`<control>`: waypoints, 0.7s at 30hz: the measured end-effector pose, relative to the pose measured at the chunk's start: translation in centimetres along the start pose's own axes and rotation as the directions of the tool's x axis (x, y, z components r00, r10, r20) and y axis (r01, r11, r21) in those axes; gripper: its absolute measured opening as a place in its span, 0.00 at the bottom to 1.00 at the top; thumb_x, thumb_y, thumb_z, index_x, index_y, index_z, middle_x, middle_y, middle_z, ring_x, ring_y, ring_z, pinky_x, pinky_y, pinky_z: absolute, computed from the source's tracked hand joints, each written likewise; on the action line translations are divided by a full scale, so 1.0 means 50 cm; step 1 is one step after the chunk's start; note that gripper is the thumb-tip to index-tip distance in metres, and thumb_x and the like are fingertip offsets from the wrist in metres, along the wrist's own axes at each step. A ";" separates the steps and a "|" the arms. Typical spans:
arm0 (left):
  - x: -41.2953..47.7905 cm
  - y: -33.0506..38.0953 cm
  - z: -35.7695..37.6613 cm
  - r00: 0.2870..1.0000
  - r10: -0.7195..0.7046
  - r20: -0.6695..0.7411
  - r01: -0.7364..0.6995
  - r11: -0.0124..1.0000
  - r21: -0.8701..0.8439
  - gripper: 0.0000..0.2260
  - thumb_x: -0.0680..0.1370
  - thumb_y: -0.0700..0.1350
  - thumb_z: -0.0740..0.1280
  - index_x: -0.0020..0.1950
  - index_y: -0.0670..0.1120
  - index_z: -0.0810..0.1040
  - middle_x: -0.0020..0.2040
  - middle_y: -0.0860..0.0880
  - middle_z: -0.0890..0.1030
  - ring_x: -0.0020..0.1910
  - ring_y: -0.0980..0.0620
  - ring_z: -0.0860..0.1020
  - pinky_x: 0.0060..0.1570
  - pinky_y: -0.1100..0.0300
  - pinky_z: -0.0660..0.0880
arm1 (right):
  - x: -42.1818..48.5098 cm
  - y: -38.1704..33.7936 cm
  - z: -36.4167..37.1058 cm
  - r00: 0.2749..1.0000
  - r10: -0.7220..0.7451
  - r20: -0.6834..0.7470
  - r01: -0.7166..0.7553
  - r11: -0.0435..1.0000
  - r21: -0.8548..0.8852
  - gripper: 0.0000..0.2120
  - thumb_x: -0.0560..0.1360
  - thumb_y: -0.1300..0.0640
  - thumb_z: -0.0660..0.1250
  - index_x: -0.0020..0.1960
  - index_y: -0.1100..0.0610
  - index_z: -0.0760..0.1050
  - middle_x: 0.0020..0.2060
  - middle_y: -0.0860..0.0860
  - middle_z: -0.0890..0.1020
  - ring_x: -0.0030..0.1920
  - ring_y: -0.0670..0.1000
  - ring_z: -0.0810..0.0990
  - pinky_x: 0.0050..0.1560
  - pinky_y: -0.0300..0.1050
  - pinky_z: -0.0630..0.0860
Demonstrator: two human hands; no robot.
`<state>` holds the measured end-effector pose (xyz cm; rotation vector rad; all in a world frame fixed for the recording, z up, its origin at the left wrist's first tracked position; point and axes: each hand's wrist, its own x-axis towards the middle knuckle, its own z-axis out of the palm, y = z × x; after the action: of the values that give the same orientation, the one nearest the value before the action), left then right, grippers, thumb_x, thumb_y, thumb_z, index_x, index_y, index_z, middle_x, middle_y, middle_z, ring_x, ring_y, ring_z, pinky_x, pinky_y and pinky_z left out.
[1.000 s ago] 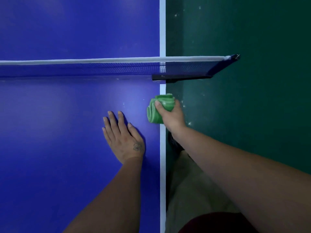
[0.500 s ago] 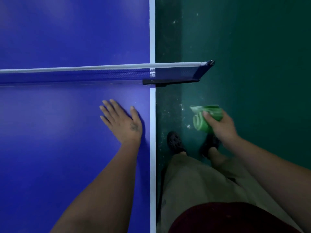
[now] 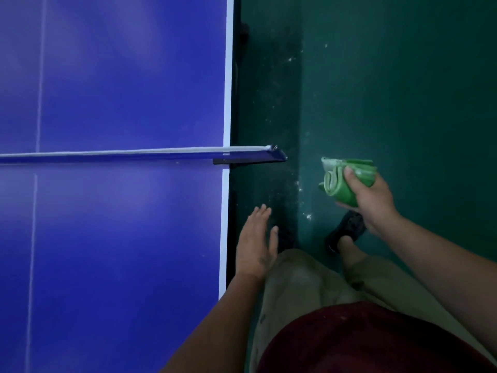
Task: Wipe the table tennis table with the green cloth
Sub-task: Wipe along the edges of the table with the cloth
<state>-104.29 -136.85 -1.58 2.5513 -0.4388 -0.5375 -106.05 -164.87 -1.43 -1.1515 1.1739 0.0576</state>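
Observation:
The blue table tennis table (image 3: 121, 224) with a white edge line fills the left of the view. My right hand (image 3: 372, 203) grips the bunched green cloth (image 3: 341, 179) over the floor, well to the right of the table and clear of it. My left hand (image 3: 255, 243) hangs flat with fingers apart just beyond the table's right edge, holding nothing and not touching the surface.
The net (image 3: 134, 153) crosses the table, and its post and clamp (image 3: 255, 158) stick out past the right edge. Dark green floor (image 3: 403, 90) with white specks lies to the right. My legs and a dark shoe (image 3: 347, 232) are below the hands.
My left hand has lifted off the blue surface and moved right, past the table's edge. My right hand carried the green cloth from the table edge out over the floor.

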 end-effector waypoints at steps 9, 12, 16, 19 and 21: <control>0.127 0.188 -0.205 0.882 -0.120 -0.455 0.102 0.993 -0.064 0.06 0.81 0.54 0.70 0.49 0.64 0.74 0.53 0.60 0.83 0.55 0.60 0.80 0.55 0.59 0.77 | 0.075 -0.188 -0.070 0.976 0.033 0.215 -0.077 0.977 0.198 0.31 0.78 0.40 0.73 0.75 0.54 0.74 0.68 0.53 0.83 0.65 0.57 0.85 0.60 0.64 0.85; 0.182 0.222 -0.245 0.851 -0.163 -0.500 0.126 0.986 -0.108 0.02 0.82 0.57 0.69 0.51 0.63 0.77 0.55 0.62 0.84 0.57 0.57 0.82 0.55 0.55 0.79 | 0.084 -0.221 -0.053 0.965 0.026 0.262 -0.095 0.962 0.256 0.38 0.73 0.38 0.74 0.77 0.54 0.71 0.71 0.53 0.81 0.67 0.56 0.84 0.60 0.62 0.85; 0.262 0.237 -0.287 0.842 -0.177 -0.510 0.135 0.984 -0.118 0.04 0.82 0.56 0.68 0.56 0.62 0.79 0.56 0.63 0.83 0.58 0.56 0.82 0.51 0.55 0.79 | 0.100 -0.235 -0.016 0.960 0.021 0.279 -0.103 0.954 0.283 0.28 0.82 0.45 0.73 0.77 0.55 0.70 0.71 0.53 0.80 0.68 0.56 0.82 0.59 0.60 0.85; 0.320 0.212 -0.311 0.875 -0.176 -0.451 0.160 0.984 -0.073 0.04 0.83 0.53 0.68 0.58 0.61 0.78 0.57 0.62 0.83 0.59 0.57 0.81 0.46 0.67 0.73 | 0.104 -0.233 0.014 0.958 0.046 0.282 -0.124 0.956 0.267 0.26 0.82 0.47 0.73 0.76 0.53 0.71 0.70 0.53 0.81 0.67 0.55 0.83 0.61 0.60 0.84; 0.362 0.175 -0.325 0.891 -0.195 -0.410 0.188 0.981 -0.058 0.04 0.84 0.50 0.69 0.59 0.58 0.79 0.58 0.60 0.83 0.59 0.55 0.81 0.47 0.70 0.71 | 0.110 -0.236 0.039 0.956 0.056 0.287 -0.134 0.956 0.259 0.26 0.82 0.48 0.73 0.76 0.53 0.70 0.70 0.52 0.81 0.67 0.55 0.82 0.64 0.61 0.83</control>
<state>-83.04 -144.82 10.81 2.6105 -0.0291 -0.0524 -95.50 -171.81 2.26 -0.8091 0.9520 0.1218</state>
